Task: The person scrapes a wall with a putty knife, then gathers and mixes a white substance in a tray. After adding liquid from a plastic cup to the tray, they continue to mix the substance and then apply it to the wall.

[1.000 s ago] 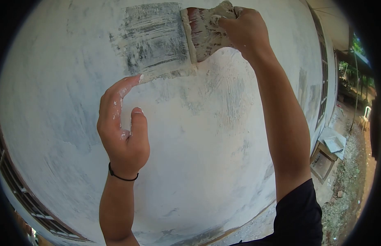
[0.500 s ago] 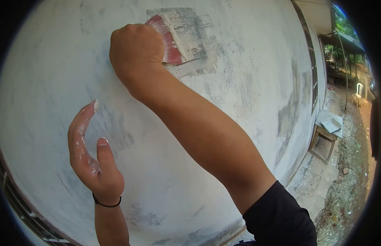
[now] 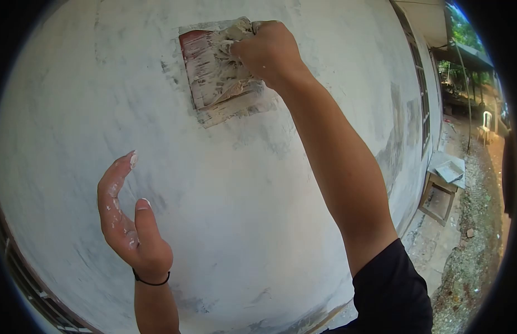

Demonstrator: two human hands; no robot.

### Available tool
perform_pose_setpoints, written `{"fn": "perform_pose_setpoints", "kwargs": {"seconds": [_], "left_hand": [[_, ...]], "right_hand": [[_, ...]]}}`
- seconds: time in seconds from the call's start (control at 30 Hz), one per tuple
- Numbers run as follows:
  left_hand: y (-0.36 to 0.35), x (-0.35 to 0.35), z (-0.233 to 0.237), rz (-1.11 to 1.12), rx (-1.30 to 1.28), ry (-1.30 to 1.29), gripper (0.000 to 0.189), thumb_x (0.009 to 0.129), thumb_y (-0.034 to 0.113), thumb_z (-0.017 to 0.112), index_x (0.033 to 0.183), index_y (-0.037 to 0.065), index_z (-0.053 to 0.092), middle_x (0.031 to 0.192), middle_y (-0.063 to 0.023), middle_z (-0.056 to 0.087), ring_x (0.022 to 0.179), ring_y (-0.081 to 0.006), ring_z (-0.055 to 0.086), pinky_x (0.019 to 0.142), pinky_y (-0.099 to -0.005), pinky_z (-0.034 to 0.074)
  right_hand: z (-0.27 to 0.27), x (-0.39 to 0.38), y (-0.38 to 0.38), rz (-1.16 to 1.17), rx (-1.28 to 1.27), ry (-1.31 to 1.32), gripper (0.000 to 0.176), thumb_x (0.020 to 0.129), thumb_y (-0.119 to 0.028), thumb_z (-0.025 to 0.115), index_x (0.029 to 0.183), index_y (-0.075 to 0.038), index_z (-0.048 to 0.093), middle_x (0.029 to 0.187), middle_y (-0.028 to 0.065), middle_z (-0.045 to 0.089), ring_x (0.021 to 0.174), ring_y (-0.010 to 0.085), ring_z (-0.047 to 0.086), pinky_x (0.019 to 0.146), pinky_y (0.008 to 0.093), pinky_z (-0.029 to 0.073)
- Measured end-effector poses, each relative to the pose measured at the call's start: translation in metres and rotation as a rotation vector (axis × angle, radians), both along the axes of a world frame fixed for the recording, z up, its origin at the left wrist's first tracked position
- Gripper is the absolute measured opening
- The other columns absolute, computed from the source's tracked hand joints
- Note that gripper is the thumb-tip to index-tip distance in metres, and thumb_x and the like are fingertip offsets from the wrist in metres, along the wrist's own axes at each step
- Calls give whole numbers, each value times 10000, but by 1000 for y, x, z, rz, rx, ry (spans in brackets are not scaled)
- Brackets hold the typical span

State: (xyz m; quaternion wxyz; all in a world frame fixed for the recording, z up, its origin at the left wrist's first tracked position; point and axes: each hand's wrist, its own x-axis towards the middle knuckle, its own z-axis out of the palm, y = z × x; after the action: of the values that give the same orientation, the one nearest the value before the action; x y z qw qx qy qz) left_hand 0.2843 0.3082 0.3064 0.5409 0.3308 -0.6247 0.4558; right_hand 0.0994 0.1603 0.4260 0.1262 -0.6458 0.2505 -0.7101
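Observation:
High on the white wall [image 3: 225,183], my right hand [image 3: 272,49] is closed round a putty scraper. The wide reddish scraper blade [image 3: 198,75] lies against the wall, pointing left, its face smeared with pale filler [image 3: 228,64]. More filler clings near my fingers, and the scraper's handle is mostly hidden by the hand. Lower left, my left hand [image 3: 127,220] is held up in front of the wall with its fingers curved and thumb apart, nothing in it. White filler coats its fingertip and palm side, and a black band circles the wrist.
Grey unpainted patches [image 3: 394,122] mark the wall to the right. A small wooden stool [image 3: 437,197] with a pale tray [image 3: 449,171] on it stands beside the wall. Farther back is a white chair [image 3: 485,127]. Window bars [image 3: 36,295] show at lower left.
My right hand has moved right and turned over, so the scraper blade now points left with its filler-smeared face in view. My left hand has dropped slightly.

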Motion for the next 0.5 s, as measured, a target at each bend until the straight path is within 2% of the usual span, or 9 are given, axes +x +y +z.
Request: {"fn": "perform_pose_setpoints", "kwargs": {"seconds": [0.1, 0.2, 0.27, 0.33, 0.43, 0.5], "left_hand": [[-22, -23, 1, 7, -6, -56, 412, 714, 44, 430, 1100, -51, 538, 1103, -191, 583, 1076, -313, 528, 933, -426, 416], [-42, -38, 1, -33, 21, -61, 459, 692, 45, 418, 1125, -21, 556, 1145, -151, 590, 1117, -267, 511, 939, -378, 360], [-52, -44, 0, -31, 21, -111, 394, 726, 40, 437, 1094, -56, 537, 1090, -197, 584, 1053, -312, 539, 908, -412, 430], [-61, -46, -1, -26, 18, -112, 391, 723, 35, 440, 1090, -54, 541, 1085, -195, 588, 1046, -309, 542, 903, -405, 430], [-69, -44, -2, -30, 6, -116, 388, 713, 24, 446, 1079, -49, 551, 1071, -189, 598, 1034, -303, 547, 896, -393, 430], [-67, -44, -4, -37, 0, -117, 388, 705, 17, 448, 1072, -46, 557, 1062, -185, 604, 1030, -299, 549, 894, -388, 430]], "right_hand": [[-1, -12, -33, -64, -19, -1, 176, 669, -93, 614, 763, 57, 621, 757, 205, 645, 713, 307, 647, 672, 337, 525], [-2, -27, -52, -112, -70, 33, 204, 662, -113, 616, 789, 45, 629, 770, 198, 649, 726, 307, 646, 693, 341, 524], [-3, -40, -65, -167, -105, 61, 218, 660, -124, 617, 803, 40, 632, 776, 194, 650, 729, 306, 646, 698, 343, 524], [-3, -54, -81, -288, -131, 47, 244, 663, -145, 617, 828, 34, 636, 781, 186, 654, 727, 306, 646, 708, 342, 525], [-3, -80, -89, -347, -140, 75, 256, 668, -146, 605, 856, 25, 639, 784, 178, 658, 726, 299, 649, 705, 332, 526], [-3, -93, -79, -309, -149, 42, 270, 684, -149, 600, 891, 18, 647, 783, 172, 658, 709, 282, 645, 686, 339, 522]]}}
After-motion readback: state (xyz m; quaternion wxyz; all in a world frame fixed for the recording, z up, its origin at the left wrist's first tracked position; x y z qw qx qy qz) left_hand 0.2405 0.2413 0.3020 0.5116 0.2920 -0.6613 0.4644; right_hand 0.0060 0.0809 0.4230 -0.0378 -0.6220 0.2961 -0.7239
